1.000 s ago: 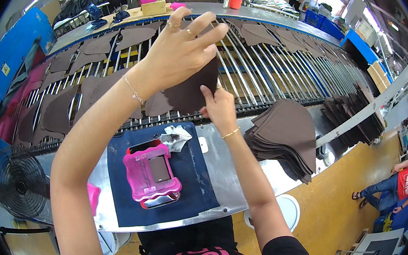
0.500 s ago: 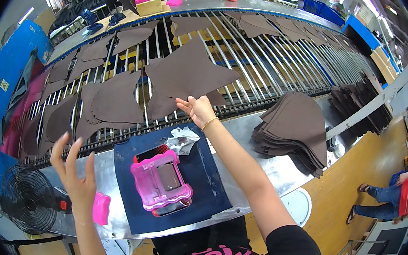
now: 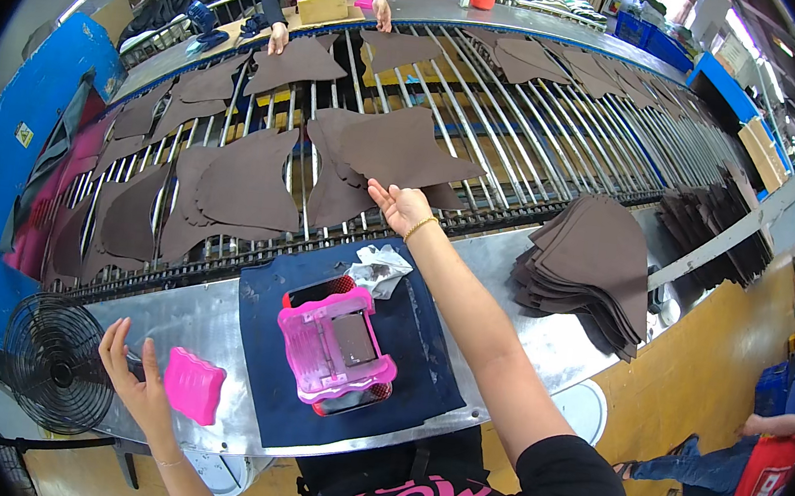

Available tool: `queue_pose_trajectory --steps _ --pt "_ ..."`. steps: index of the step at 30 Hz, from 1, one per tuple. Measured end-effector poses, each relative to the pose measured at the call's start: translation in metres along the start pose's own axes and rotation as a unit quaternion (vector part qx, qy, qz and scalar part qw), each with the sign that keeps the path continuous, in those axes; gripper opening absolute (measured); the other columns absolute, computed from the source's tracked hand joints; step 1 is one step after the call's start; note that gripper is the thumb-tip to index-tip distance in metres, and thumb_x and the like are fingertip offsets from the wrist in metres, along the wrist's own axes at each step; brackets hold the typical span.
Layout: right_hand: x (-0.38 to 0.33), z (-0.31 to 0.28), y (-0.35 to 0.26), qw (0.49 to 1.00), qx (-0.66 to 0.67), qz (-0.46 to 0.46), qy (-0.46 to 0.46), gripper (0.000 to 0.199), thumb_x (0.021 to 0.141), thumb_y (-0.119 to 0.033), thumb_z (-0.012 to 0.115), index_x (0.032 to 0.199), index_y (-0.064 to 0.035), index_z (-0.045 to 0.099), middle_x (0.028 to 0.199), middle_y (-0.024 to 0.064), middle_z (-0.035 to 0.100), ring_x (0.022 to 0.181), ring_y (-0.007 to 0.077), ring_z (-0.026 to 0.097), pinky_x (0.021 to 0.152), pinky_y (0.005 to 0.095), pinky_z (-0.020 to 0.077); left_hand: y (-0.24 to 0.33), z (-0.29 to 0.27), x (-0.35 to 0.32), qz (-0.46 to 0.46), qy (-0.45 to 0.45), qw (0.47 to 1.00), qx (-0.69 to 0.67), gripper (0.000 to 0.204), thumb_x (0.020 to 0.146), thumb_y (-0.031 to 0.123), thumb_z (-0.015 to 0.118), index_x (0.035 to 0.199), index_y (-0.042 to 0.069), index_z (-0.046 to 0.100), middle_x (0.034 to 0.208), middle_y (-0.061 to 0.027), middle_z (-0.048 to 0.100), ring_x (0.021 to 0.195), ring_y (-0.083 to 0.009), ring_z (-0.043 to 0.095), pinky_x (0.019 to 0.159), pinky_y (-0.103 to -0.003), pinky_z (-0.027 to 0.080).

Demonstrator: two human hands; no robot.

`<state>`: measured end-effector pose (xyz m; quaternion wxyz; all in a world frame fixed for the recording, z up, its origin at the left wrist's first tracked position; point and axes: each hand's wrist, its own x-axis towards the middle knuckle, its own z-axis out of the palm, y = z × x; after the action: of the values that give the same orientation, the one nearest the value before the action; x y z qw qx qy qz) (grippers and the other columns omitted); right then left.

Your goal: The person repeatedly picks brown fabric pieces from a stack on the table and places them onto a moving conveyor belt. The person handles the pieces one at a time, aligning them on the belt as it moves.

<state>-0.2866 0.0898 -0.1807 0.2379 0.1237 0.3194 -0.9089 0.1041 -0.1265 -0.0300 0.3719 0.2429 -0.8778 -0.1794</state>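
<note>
My right hand (image 3: 404, 210) reaches over the near edge of the roller rack, palm partly up, fingers outstretched. Its fingertips are at the lower edge of a brown cut fabric piece (image 3: 413, 148), which lies flat over another brown piece (image 3: 333, 193) on the rods; whether they touch it I cannot tell. Held above the bench at the left, my left hand (image 3: 136, 380) has its fingers apart and nothing in them. Beside it lies a pink wavy-edged block (image 3: 193, 386). A pink plastic frame with a tray (image 3: 315, 341) rests on a dark blue mat (image 3: 423, 377).
Brown pieces (image 3: 250, 179) cover the rack's left part. A stack of brown pieces (image 3: 590, 259) sits on the bench at right. A black fan (image 3: 60, 368) stands at far left. Across the rack, a co-worker's hands (image 3: 279, 39) are at another piece. Crumpled white paper (image 3: 379, 270) lies on the mat.
The brown piece, raised before, now lies flat on the rack by my right hand. My left hand has moved lower. The co-worker has come to the rack with both hands forward.
</note>
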Motion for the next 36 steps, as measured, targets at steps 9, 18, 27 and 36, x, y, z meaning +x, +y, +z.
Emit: queue_pose_trajectory --steps 9,18,27,36 --pt "0.003 -0.001 0.005 1.0 0.006 -0.004 -0.014 0.031 0.095 0.005 0.025 0.122 0.0043 0.04 0.117 0.0214 0.051 0.103 0.0347 0.06 0.083 0.0391 0.0586 0.007 0.002 -0.002 0.007 -0.018 1.0 -0.003 0.031 0.091 0.012 0.057 0.121 0.004 0.055 0.123 -0.0118 0.05 0.115 -0.0269 0.048 0.099 -0.038 0.035" --pt "0.0 0.005 0.009 1.0 0.021 -0.011 -0.002 0.034 0.095 0.006 0.024 0.124 0.003 0.039 0.118 0.0223 0.049 0.106 0.0356 0.059 0.085 0.0416 0.0569 0.006 -0.001 -0.008 -0.009 -0.022 1.0 -0.001 0.03 0.091 0.012 0.057 0.12 0.002 0.055 0.122 -0.0132 0.051 0.115 -0.0285 0.049 0.1 -0.04 0.035" --pt "0.006 0.002 0.001 0.999 0.011 -0.002 0.047 0.02 0.1 -0.012 0.036 0.105 0.0028 0.049 0.09 0.0146 0.06 0.08 0.0245 0.066 0.068 0.0321 0.0596 0.006 -0.002 -0.01 -0.005 -0.035 0.999 0.001 0.03 0.091 0.01 0.057 0.12 0.002 0.055 0.12 -0.0135 0.051 0.114 -0.028 0.05 0.1 -0.039 0.036" --pt "-0.094 0.025 -0.039 0.96 -0.256 -0.004 -0.11 0.03 0.097 -0.034 0.051 0.085 -0.0062 0.058 0.064 0.0022 0.059 0.052 0.0087 0.055 0.047 0.0231 0.0443 0.004 0.001 -0.012 -0.012 -0.029 0.999 -0.016 0.029 0.092 0.012 0.057 0.119 0.002 0.055 0.121 -0.0125 0.051 0.113 -0.0261 0.05 0.098 -0.037 0.036"
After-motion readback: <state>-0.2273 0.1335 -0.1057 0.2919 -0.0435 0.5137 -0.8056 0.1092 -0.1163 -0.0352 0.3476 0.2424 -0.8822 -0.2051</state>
